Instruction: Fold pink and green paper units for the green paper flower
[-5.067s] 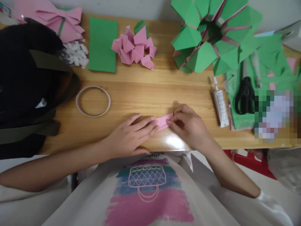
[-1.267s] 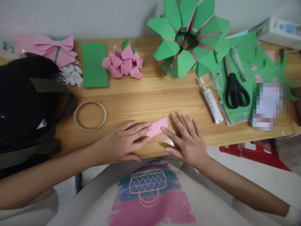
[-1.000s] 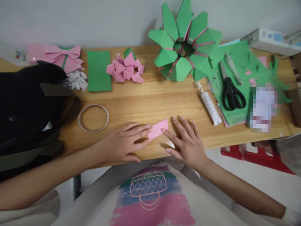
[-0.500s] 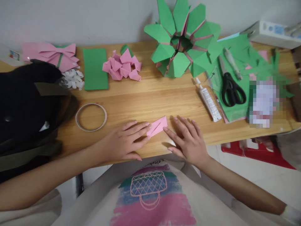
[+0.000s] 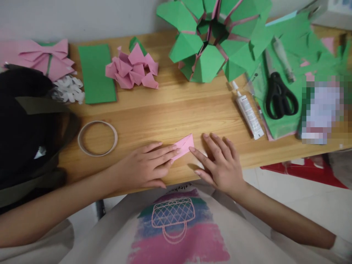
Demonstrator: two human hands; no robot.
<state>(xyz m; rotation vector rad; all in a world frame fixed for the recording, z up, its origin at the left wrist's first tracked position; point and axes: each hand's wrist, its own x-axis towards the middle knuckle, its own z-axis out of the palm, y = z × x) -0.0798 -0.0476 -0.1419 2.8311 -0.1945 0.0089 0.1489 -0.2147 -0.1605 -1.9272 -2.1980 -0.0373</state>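
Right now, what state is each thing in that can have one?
pink paper strip, folded, lying slantwise
left hand, open, fingers over the strip
right hand, open, index fingertip at the strip's edge
black-handled scissors, closed
glue tube, lying down, cap hard to tell
tape roll, lying flat
green paper stack, lying flat
pink folded pieces, heaped
green-petalled paper ring, spread open

Left hand (image 5: 147,165) palm down at the table's (image 5: 165,110) near edge, fingers extended. Right hand (image 5: 224,165) likewise, fingers spread, index pointing toward the left. Both forearms slant inward to the table.
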